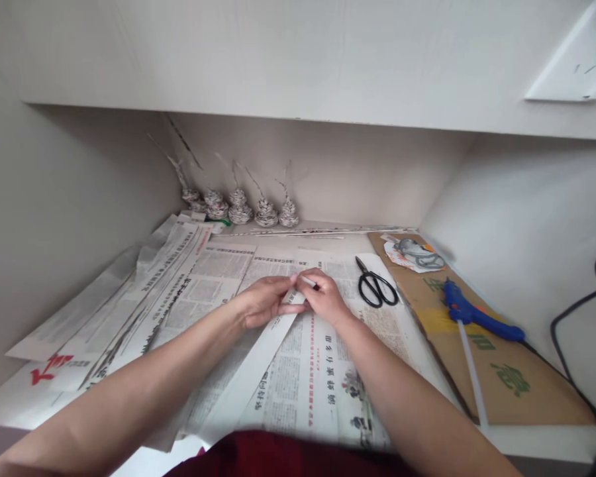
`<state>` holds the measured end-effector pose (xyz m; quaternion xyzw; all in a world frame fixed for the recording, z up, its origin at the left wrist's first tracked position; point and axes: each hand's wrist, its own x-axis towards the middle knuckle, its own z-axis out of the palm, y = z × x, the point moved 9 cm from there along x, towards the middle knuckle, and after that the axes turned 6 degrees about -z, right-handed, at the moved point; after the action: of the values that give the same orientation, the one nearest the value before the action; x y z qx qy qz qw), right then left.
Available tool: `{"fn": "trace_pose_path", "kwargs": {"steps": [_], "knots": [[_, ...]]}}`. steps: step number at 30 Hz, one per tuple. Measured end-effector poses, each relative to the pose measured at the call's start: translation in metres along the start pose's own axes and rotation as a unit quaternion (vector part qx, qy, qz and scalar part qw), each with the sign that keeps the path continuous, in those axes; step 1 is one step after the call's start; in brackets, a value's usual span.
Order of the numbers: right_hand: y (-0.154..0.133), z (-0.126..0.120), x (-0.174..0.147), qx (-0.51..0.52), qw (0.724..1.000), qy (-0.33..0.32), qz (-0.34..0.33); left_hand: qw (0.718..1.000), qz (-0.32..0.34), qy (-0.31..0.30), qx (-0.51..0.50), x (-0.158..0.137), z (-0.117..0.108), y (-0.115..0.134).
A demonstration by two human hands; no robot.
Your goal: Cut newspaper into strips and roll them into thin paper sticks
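Note:
My left hand (268,299) and my right hand (322,293) meet over the middle of the newspaper-covered table. Between their fingers is the upper end of a long newspaper strip (263,361), which slants down toward my body. That end looks rolled into a narrow tube, with a small dark tip showing by my right fingers. Both hands are closed in a pinch on the strip. Right of my right hand lie black-handled scissors (377,288), their blades pointing away from me.
Several coiled-paper gourd shapes (239,209) stand along the back wall. Thin paper rods (298,232) lie before them. Cut newspaper strips (129,291) pile up at left. A blue glue gun (477,315) with a glue stick rests on cardboard (541,397) at right, its cord trailing. A shelf panel (298,59) overhangs.

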<state>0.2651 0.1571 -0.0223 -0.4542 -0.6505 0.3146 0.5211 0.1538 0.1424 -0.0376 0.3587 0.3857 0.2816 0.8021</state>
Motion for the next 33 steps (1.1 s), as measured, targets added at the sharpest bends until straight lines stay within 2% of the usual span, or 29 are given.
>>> {"fn": "trace_pose_path", "kwargs": {"steps": [2,4,9,11,15,19,22,25,28,29,31,32,33], "knots": [[0.003,0.000,0.000,0.009,1.000,-0.015,0.013,0.999,0.002,-0.036,0.020,0.000,0.003,-0.006],[0.007,0.001,0.000,0.026,0.999,-0.029,0.035,0.998,0.014,-0.039,0.045,0.001,-0.001,-0.008],[0.025,-0.002,0.001,0.143,0.984,-0.007,0.105,0.997,0.063,0.009,0.044,0.005,-0.021,0.001],[0.027,0.000,0.001,0.150,0.982,-0.014,0.112,0.997,0.065,0.023,0.037,0.007,-0.026,0.002],[0.022,0.003,0.002,0.113,0.987,-0.052,0.103,0.997,0.062,0.020,0.035,0.010,-0.026,0.001],[0.021,0.003,0.002,0.044,0.993,-0.058,0.091,0.997,0.062,0.027,0.045,0.012,-0.026,-0.001],[0.027,-0.010,0.007,-0.024,0.994,-0.047,0.092,0.996,0.063,0.043,0.048,0.013,-0.029,-0.002],[0.027,-0.056,0.020,-0.124,0.988,0.034,0.088,0.995,0.058,0.055,0.052,0.014,-0.031,-0.003],[0.013,-0.130,0.035,-0.238,0.955,0.157,0.086,0.995,0.054,0.054,0.060,0.014,-0.030,-0.004],[0.008,-0.155,0.039,-0.288,0.934,0.191,0.093,0.995,0.053,0.054,0.060,0.013,-0.030,-0.004],[0.005,-0.205,0.039,-0.501,0.817,0.216,0.186,0.995,0.054,0.055,0.060,0.012,-0.029,-0.002],[0.009,-0.224,0.039,-0.519,0.798,0.220,0.216,0.995,0.055,0.054,0.059,0.011,-0.028,-0.002],[0.013,-0.238,0.039,-0.526,0.789,0.217,0.230,0.995,0.056,0.054,0.058,0.010,-0.027,-0.001]]}}
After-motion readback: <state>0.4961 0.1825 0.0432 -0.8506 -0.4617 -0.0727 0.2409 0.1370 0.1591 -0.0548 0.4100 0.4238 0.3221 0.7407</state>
